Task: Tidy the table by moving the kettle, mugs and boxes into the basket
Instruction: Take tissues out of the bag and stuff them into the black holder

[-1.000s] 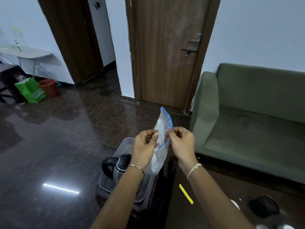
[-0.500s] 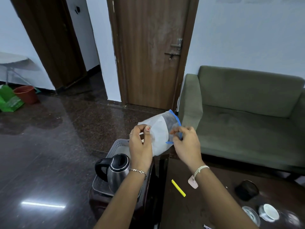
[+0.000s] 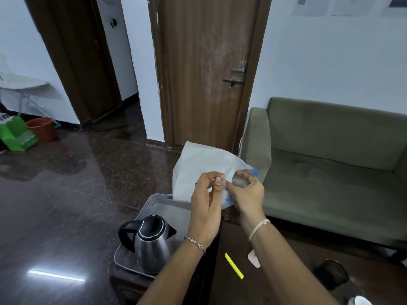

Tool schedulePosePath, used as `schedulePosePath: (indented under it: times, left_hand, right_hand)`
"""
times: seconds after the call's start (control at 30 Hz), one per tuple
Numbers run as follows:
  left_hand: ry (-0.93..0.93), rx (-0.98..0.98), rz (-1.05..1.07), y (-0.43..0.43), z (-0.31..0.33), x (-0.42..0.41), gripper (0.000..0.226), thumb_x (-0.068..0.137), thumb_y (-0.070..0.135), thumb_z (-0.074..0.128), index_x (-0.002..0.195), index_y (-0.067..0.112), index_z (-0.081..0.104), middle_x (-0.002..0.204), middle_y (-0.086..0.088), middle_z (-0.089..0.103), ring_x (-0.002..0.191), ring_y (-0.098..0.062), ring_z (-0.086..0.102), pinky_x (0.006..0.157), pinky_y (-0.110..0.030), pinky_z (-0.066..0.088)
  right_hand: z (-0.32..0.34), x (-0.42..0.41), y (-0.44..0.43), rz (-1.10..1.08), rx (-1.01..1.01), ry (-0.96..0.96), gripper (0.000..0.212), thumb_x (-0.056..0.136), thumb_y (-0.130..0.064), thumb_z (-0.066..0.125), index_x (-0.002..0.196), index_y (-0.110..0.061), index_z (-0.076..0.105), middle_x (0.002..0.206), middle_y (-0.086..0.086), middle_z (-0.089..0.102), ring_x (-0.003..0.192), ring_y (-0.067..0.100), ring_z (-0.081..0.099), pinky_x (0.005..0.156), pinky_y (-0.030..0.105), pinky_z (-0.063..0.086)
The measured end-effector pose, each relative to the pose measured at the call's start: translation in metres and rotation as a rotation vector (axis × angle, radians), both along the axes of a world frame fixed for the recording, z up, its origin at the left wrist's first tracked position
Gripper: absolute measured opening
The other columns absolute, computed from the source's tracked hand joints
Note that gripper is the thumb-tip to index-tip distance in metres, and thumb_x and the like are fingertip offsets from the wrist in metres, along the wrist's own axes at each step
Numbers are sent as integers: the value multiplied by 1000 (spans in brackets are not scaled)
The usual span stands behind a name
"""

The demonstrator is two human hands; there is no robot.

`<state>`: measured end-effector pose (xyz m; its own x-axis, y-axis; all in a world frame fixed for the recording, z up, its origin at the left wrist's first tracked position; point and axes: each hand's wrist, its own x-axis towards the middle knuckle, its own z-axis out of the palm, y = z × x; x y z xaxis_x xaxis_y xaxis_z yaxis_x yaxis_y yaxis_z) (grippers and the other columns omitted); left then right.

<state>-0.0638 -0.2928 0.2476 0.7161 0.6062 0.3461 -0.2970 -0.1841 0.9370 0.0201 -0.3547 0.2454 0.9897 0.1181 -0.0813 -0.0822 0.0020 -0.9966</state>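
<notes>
Both left hand point(image 3: 206, 205) and right hand point(image 3: 247, 194) pinch a clear bag point(image 3: 198, 161); the kettle point(image 3: 152, 247) stands in the basket point(image 3: 157, 200) below them, leftward.

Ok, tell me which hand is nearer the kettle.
Left. The left hand pinches the bag just up and right of the kettle in the picture. The right hand pinches the same bag farther right, beyond the left hand.

Green paper bag point(image 3: 16, 136) on the floor point(image 3: 66, 194) is carrying white lettering, too blurred to read. Paper sheets point(image 3: 312, 5) on the wall point(image 3: 330, 51) are likewise showing nothing legible.
</notes>
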Motion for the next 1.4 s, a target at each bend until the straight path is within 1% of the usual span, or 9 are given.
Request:
schedulePosePath:
  times: [0.17, 0.43, 0.57, 0.67, 0.8, 0.97, 1.13, 1.27, 1.4]
  left_hand:
    - [8, -11, -2, -10, 0, 11, 15, 95, 36, 47, 103, 31, 58, 105, 8, 66, 104, -13, 62, 91, -40, 53]
    - [92, 74, 214, 19, -5, 21, 21, 89, 40, 57, 110, 35, 54, 114, 17, 55, 107, -9, 53, 84, -29, 48]
    - [378, -79, 470, 64, -18, 24, 67, 78, 44, 72, 132, 20, 40, 136, -1, 37, 127, -20, 34, 101, -32, 35]
    - [416, -394, 171, 89, -23, 25, 88, 71, 55, 74, 138, 11, 38, 141, -6, 46, 128, -23, 46, 110, -40, 36]
    - [291, -634, -252, 98, -27, 24, 59, 83, 51, 64, 127, 13, 59, 124, -6, 67, 115, -22, 64, 95, -43, 51]
    - [181, -675, -282, 94, -33, 24, 48, 90, 37, 60, 129, 10, 55, 126, -8, 66, 117, -25, 62, 87, -40, 56]
    - [160, -652, -301, 95, -34, 23, 45, 88, 31, 65, 128, 12, 57, 127, -9, 65, 116, -25, 63, 84, -38, 57]
    - [162, -609, -285, 98, -37, 24, 41, 86, 27, 69, 124, 14, 61, 126, -9, 66, 115, -24, 64, 79, -34, 57]
    - [150, -618, -212, 100, -37, 23, 39, 86, 24, 68, 120, 7, 62, 121, -13, 67, 113, -29, 63, 85, -39, 56]
  right_hand:
    - [2, 18, -3, 31, 143, 32, 28, 76, 4, 75, 102, -6, 69, 88, 1, 71, 78, 12, 67, 70, 22, 57]
    - [5, 29, -9, 177, 204, 121, 15, 84, 0, 68, 92, -12, 72, 97, 13, 72, 83, 27, 69, 65, 32, 60]
    - [11, 36, -18, 277, 231, 191, 21, 87, 1, 64, 107, -4, 67, 108, 19, 70, 94, 36, 69, 83, 48, 57]
    - [13, 42, -24, 353, 274, 244, 22, 91, -2, 60, 112, -5, 66, 110, 15, 72, 100, 35, 69, 89, 52, 55]
    - [12, 47, -27, 440, 281, 291, 25, 91, -12, 64, 115, -10, 67, 109, 11, 73, 100, 32, 70, 90, 53, 54]
    - [9, 56, -29, 453, 173, 251, 29, 78, -18, 77, 105, -8, 72, 101, 10, 76, 93, 28, 73, 81, 42, 59]
    - [8, 59, -26, 394, 82, 182, 7, 78, -6, 77, 75, -12, 75, 88, 11, 75, 78, 27, 73, 65, 34, 58]
    - [5, 57, -22, 287, 67, 75, 10, 75, -11, 81, 78, -13, 71, 106, 19, 70, 94, 37, 68, 81, 49, 58]
    - [3, 61, -21, 141, -242, -146, 17, 76, -16, 80, 70, -21, 65, 129, 5, 53, 119, 32, 53, 95, 50, 50]
